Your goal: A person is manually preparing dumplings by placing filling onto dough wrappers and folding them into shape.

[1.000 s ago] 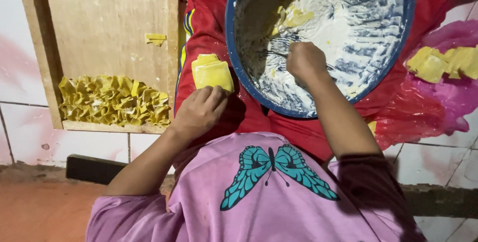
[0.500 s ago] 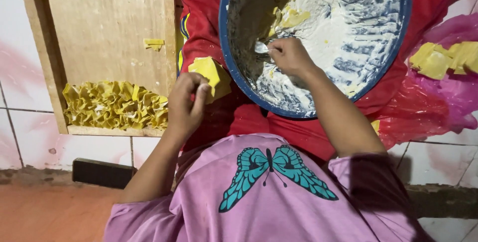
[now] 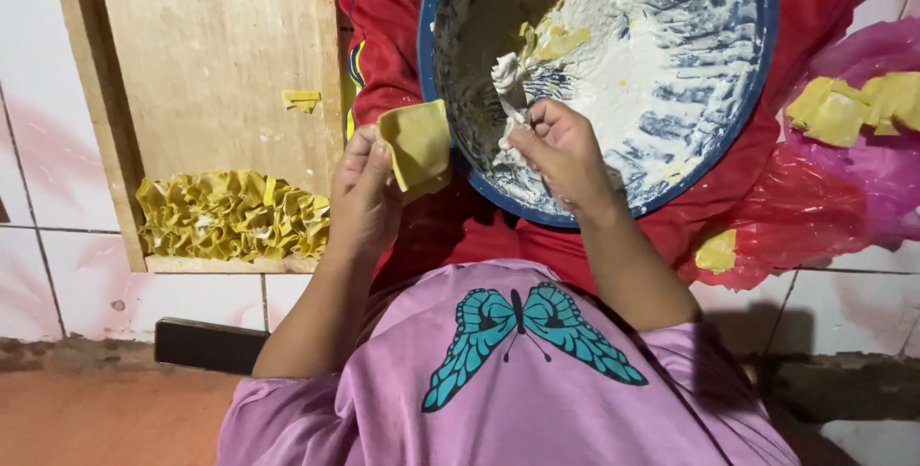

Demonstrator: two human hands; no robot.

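My left hand (image 3: 364,193) holds a square yellow dumpling wrapper (image 3: 417,145) just outside the rim of a big blue basin (image 3: 757,73). The basin rests on my lap and is smeared inside with white paste filling (image 3: 632,34). My right hand (image 3: 561,150) is inside the basin, pinched on a small utensil (image 3: 513,111) with a lump of white filling (image 3: 508,71) on its tip. The lump is close to the wrapper, apart from it.
A wooden board (image 3: 211,54) at the left carries a heap of folded yellow dumplings (image 3: 235,217) and one stray piece (image 3: 302,100). Loose yellow wrappers (image 3: 858,106) lie on pink and red plastic sheet (image 3: 815,207) at the right. White floor tiles (image 3: 57,159) lie around.
My left hand has lifted the wrapper up toward the basin rim. My right hand has scooped filling and drawn it back toward the wrapper.
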